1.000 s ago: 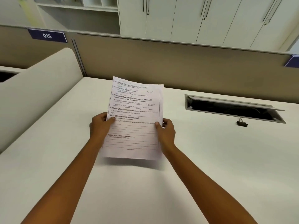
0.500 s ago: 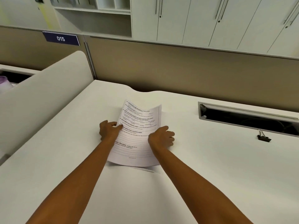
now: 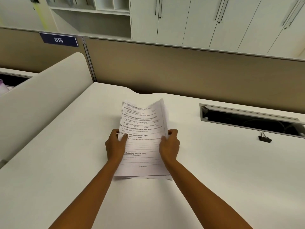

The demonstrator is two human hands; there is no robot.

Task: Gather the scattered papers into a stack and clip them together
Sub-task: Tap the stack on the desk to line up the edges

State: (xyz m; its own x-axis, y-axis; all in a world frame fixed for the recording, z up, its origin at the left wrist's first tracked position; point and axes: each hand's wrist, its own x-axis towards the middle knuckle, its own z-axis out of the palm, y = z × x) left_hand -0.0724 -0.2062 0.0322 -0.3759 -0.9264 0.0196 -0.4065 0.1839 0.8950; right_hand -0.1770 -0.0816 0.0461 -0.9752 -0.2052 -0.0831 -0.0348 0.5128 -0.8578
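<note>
Both hands gripped the white printed paper stack (image 3: 142, 139) by its side edges, left hand (image 3: 114, 146) and right hand (image 3: 170, 145) each pinching with thumb on top. Half a second earlier the right palm lay flat on it; now its lower edge rested on the white desk (image 3: 222, 171), apparently being squared. The black metal binder clip (image 3: 264, 138) lay well apart, untouched.

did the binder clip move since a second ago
No. The binder clip sits just in front of the cable tray opening as before; only the camera shifted.
</note>
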